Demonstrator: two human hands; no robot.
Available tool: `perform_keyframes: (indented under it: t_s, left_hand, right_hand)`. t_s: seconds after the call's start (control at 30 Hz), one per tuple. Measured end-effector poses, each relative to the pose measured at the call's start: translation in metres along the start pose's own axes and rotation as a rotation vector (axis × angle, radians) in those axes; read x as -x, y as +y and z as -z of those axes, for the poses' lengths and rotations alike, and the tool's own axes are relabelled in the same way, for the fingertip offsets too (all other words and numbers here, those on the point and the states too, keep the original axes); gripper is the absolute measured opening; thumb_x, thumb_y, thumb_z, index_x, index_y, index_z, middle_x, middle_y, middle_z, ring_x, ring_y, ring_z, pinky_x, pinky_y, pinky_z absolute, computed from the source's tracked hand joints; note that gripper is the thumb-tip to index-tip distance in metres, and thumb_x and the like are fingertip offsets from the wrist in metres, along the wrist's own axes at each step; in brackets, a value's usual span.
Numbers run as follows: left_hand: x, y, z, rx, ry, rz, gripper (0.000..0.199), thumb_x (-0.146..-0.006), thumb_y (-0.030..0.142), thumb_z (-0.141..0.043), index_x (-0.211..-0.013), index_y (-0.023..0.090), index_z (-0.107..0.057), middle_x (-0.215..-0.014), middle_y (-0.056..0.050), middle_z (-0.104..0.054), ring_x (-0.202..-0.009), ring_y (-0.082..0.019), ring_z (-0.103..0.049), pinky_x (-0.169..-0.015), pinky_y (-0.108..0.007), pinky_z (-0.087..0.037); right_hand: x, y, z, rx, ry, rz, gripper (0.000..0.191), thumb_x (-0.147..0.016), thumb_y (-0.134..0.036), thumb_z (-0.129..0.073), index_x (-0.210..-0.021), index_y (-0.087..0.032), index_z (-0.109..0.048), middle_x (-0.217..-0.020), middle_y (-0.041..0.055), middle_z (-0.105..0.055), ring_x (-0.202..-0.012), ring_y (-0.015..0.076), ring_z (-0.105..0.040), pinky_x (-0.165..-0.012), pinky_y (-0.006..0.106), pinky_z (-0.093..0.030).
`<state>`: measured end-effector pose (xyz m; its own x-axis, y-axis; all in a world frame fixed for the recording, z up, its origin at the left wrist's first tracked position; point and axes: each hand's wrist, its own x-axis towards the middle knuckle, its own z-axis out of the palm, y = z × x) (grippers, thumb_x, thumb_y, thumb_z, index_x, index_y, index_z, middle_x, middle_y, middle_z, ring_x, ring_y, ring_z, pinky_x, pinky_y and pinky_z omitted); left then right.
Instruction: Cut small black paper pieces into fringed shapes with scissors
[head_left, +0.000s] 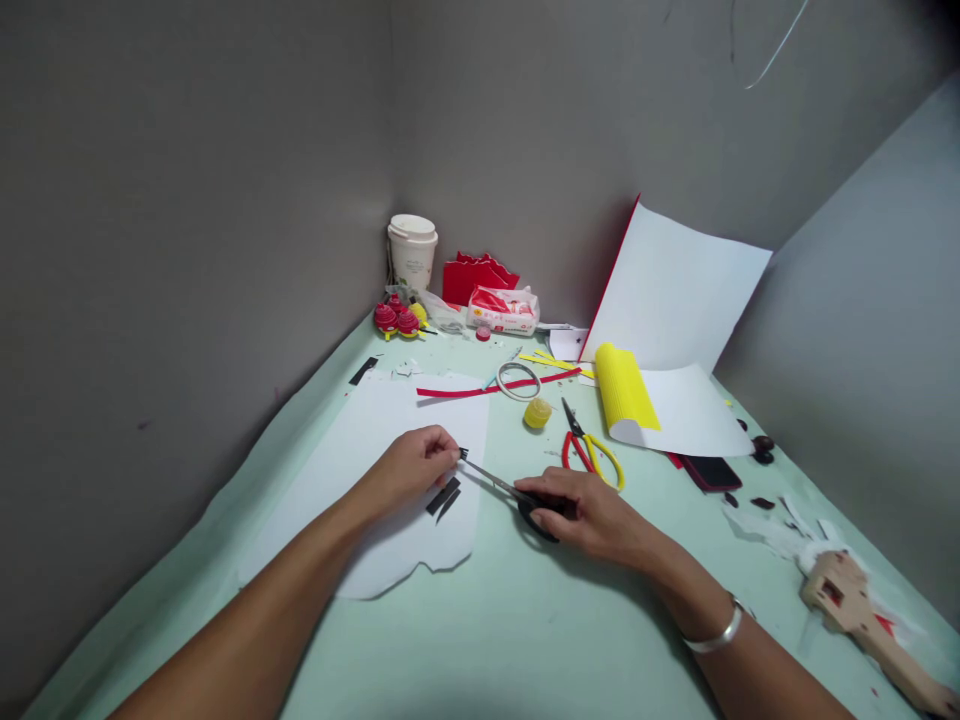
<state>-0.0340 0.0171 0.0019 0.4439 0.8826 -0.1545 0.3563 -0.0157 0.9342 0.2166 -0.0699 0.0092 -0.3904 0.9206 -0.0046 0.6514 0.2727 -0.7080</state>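
Left hand (411, 468) fingers (442, 452) pinch a small black paper piece (463, 454) over the white sheet (382, 480). Right hand (592, 515) fingers are closed on the black-handled scissors (510, 492); blades point left-upward, tips touching the piece. More black strips (444, 497) lie just below.

Two hands are in view, the left hand (409, 468) and the right hand (592, 515), on a single pale green bench (525, 640). There are two pairs of scissors: a black-handled pair (510, 492) near the middle and a red-and-yellow pair (589, 450) just right of it. Two small black strips (444, 498) lie on one white sheet (375, 480) on the left; a third black strip (363, 370) lies farther left. Far back stand one lidded paper cup (412, 250), one tissue pack (502, 309) and a cluster of red-and-yellow ornaments (399, 318), too small to count. One tape ring (518, 381), one yellow lump (537, 413), one long red strip (487, 388), one yellow corrugated roll (624, 388), one dark phone (711, 473) at right, one glue gun (862, 610) near right, and one bracelet (716, 637).
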Motion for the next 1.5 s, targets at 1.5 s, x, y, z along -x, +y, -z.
perform_keyframes:
  t_s: [1.5]
  left_hand:
    - [-0.0020, 0.0005, -0.0016, 0.168, 0.010, 0.023, 0.020, -0.075, 0.038, -0.059, -0.075, 0.019, -0.054, -0.055, 0.003, -0.054, -0.049, -0.011, -0.044, -0.051, -0.026, -0.029]
  right_hand:
    - [0.0010, 0.0012, 0.0053, -0.109, -0.017, -0.083, 0.035, -0.086, -0.024, -0.059, -0.120, -0.022, -0.068, -0.097, 0.0058, -0.067, -0.076, 0.0151, -0.056, -0.067, 0.028, -0.044]
